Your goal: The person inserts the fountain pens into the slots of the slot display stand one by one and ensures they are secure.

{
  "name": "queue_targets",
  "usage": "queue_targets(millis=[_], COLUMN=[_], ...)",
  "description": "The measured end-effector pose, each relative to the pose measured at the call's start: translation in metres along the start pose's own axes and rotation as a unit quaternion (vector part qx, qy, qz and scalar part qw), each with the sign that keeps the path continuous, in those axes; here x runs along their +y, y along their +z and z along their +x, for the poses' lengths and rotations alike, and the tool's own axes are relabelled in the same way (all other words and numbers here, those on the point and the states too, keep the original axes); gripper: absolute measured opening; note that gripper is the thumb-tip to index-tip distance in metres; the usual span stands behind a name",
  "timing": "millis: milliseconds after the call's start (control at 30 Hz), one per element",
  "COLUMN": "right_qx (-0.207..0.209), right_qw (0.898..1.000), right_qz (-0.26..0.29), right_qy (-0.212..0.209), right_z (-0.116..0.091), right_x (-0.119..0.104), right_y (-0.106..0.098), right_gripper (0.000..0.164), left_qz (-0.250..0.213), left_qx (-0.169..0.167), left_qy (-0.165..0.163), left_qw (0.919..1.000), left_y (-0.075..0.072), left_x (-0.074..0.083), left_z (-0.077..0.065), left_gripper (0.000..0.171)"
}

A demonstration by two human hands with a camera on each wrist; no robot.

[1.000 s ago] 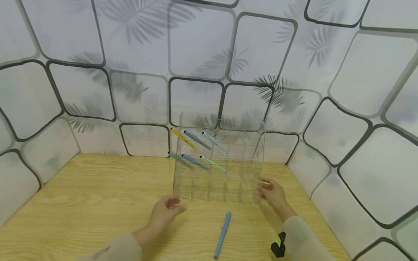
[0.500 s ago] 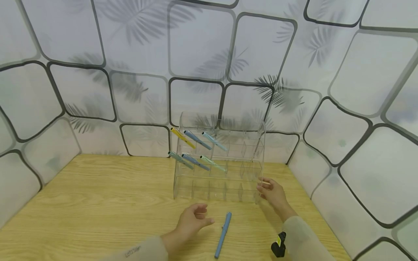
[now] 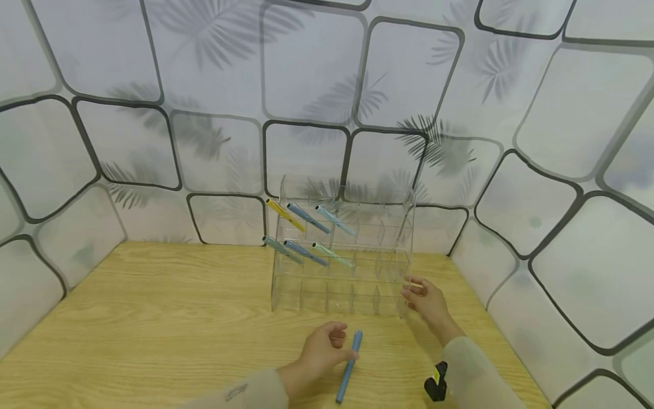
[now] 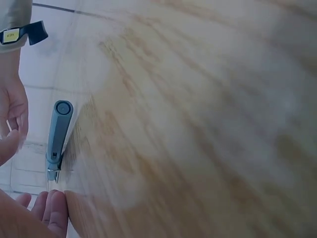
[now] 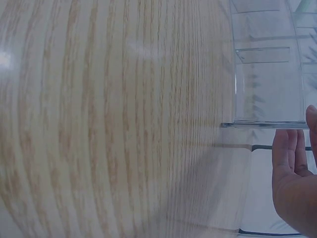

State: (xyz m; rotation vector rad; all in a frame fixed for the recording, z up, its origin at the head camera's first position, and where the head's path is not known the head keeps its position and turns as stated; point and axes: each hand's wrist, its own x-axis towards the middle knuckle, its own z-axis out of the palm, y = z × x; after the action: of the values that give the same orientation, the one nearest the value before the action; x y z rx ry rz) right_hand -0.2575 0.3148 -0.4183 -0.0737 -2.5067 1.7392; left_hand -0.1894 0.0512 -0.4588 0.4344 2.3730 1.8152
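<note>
A blue pen (image 3: 348, 375) with a clip lies on the wooden table in front of the rack. My left hand (image 3: 324, 352) is at the pen, its thumb overlapping the barrel in the head view and its fingers loosely bent. In the left wrist view the pen (image 4: 59, 131) lies just beyond the fingertips (image 4: 58, 208). A clear acrylic pen rack (image 3: 339, 304) stands upright behind it. With thumb on one side and fingers on the other, my right hand (image 3: 428, 304) holds the rack's right side panel (image 5: 267, 125).
Several pens rest in the left part of the rack: a yellow pen (image 3: 285, 215) with two bluish ones on top, and greenish and blue ones in the row below. A black device (image 3: 436, 383) is by the right sleeve. Patterned curtain (image 3: 306, 68) surrounds the table.
My left hand has moved right across the table, from in front of the rack's left corner to the blue pen. My right hand stays at the rack's side.
</note>
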Motion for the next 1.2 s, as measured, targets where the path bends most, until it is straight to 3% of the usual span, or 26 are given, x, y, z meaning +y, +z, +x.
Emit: queue_targets(millis=[267,433,900,1033,1200], right_qx=[-0.003,-0.001,-0.007,-0.004,-0.002], right_qw=[1.000,1.000,1.000,1.000,1.000], right_qz=[-0.004,-0.003,-0.005,-0.005,-0.006], right_qy=[-0.001,-0.001,0.004,0.005,0.000], right_z=[0.001,0.002,0.000,0.000,0.001], right_x=[-0.001,0.000,0.001,0.001,0.001], right_y=[0.000,0.000,-0.001,-0.001,0.000], right_gripper=[0.044,0.043,0.046,0.045,0.044], left_qz=[0.039,0.040,0.090,0.066,-0.006], left_qx=[-0.023,-0.026,-0.058,-0.068,-0.081], left_qy=[-0.001,-0.005,0.047,0.034,-0.019], left_qw=[0.9989,0.9988,0.9932,0.9949,0.9965], left_y=[0.005,0.006,0.005,0.002,-0.004], left_x=[0.000,-0.002,0.001,0.003,0.007], left_z=[0.003,0.004,0.001,0.001,0.005], left_gripper=[0.066,0.065,0.045,0.042,0.045])
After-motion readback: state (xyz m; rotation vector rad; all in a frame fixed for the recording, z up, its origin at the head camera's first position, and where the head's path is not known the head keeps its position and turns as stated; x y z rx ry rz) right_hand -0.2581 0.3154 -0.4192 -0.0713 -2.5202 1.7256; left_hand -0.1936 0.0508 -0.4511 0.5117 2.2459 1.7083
